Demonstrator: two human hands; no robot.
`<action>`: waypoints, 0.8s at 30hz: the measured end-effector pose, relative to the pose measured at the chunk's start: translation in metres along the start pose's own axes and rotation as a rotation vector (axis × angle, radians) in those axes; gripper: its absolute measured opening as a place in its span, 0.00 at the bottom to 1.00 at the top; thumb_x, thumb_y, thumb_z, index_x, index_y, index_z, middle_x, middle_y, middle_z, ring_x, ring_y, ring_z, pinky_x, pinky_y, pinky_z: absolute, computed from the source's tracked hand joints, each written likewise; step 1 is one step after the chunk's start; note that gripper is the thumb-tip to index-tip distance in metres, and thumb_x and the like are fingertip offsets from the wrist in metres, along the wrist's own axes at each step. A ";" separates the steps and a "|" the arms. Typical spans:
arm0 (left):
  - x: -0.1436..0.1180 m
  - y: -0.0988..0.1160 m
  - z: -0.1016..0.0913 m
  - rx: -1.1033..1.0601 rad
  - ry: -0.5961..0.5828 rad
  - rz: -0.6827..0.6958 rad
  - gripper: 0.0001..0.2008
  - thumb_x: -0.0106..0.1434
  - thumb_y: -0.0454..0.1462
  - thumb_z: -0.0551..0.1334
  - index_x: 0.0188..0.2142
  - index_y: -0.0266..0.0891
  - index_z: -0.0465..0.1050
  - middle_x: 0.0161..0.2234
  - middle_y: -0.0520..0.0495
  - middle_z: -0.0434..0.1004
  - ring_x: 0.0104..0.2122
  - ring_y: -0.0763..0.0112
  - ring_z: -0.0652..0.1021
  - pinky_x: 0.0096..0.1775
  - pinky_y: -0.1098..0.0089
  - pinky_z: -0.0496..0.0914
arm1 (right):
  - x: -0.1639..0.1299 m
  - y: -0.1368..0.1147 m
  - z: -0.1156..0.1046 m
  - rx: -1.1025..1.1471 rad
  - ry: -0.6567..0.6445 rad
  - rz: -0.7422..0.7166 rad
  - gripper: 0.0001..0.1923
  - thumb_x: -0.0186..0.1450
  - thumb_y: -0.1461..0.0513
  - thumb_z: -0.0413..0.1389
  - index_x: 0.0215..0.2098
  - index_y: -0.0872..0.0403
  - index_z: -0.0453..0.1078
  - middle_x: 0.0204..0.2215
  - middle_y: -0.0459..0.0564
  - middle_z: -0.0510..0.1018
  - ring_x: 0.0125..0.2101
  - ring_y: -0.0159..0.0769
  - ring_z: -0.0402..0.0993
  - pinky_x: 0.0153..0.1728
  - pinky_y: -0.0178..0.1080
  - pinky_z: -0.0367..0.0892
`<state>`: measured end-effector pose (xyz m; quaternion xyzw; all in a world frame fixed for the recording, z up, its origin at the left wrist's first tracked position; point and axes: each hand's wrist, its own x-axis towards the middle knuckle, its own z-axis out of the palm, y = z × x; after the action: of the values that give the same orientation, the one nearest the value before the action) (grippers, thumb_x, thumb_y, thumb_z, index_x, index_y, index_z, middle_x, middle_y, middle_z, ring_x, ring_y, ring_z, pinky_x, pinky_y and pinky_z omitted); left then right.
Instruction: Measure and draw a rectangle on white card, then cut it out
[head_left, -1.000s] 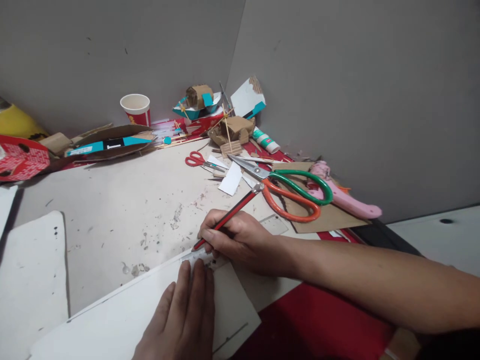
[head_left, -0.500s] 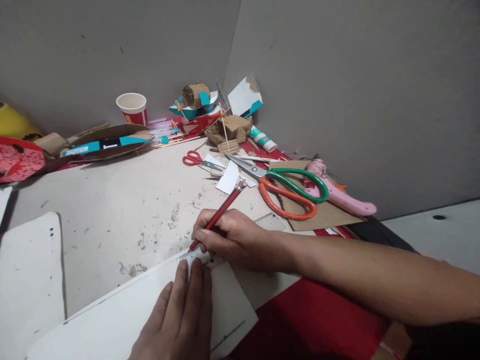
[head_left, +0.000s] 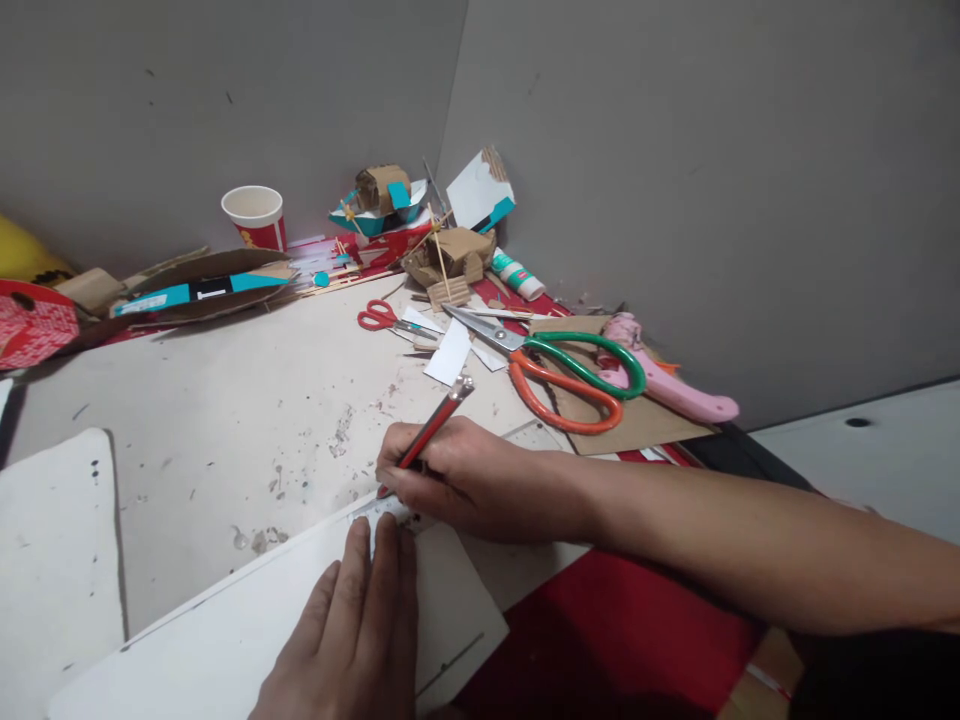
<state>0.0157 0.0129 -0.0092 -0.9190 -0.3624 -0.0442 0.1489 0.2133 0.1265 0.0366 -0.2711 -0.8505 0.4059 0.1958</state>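
My right hand point(head_left: 465, 480) grips a red-and-black pencil point(head_left: 435, 428), tilted with its upper end to the right. The pencil's lower end is at the far edge of a white board point(head_left: 217, 630), close to a clear ruler point(head_left: 364, 507). My left hand point(head_left: 349, 625) lies flat on the board, its fingers stretched out and the fingertips pressing at the ruler. Most of the ruler is hidden by my hands. A short dark line is drawn near the board's right end.
Large scissors point(head_left: 574, 375) with green and orange handles lie beyond my right hand, near small red scissors point(head_left: 377, 315) and a pink-handled tool point(head_left: 679, 385). Cardboard boat models point(head_left: 454, 250), a glue tube point(head_left: 517, 273) and a paper cup point(head_left: 255, 215) line the back. Another white board point(head_left: 56, 540) lies left.
The pencil has tilted and slid slightly within my right hand's grip, its top end now lower. The whole view has shifted a little; my left hand stays on the board.
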 end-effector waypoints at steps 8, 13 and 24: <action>0.001 -0.002 -0.004 0.021 -0.013 0.032 0.30 0.68 0.44 0.50 0.63 0.24 0.56 0.64 0.34 0.64 0.60 0.54 0.68 0.53 0.64 0.68 | -0.001 -0.005 -0.006 -0.138 -0.048 -0.012 0.12 0.70 0.65 0.43 0.28 0.51 0.52 0.27 0.45 0.64 0.29 0.32 0.60 0.34 0.36 0.59; 0.002 -0.002 -0.003 0.028 -0.012 0.033 0.31 0.67 0.44 0.50 0.63 0.23 0.56 0.63 0.34 0.64 0.60 0.53 0.69 0.53 0.65 0.68 | -0.004 -0.008 -0.011 -0.209 -0.088 0.010 0.12 0.71 0.65 0.43 0.28 0.52 0.54 0.28 0.46 0.66 0.28 0.32 0.61 0.34 0.36 0.60; 0.001 -0.001 -0.003 0.021 0.006 0.027 0.31 0.69 0.46 0.49 0.63 0.24 0.56 0.63 0.35 0.65 0.60 0.55 0.69 0.52 0.64 0.67 | -0.005 -0.017 -0.021 -0.327 -0.123 0.218 0.11 0.70 0.63 0.44 0.28 0.52 0.55 0.23 0.44 0.65 0.25 0.33 0.60 0.29 0.37 0.56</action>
<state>0.0155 0.0133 -0.0064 -0.9221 -0.3500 -0.0409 0.1602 0.2233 0.1272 0.0618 -0.3644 -0.8811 0.2969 0.0516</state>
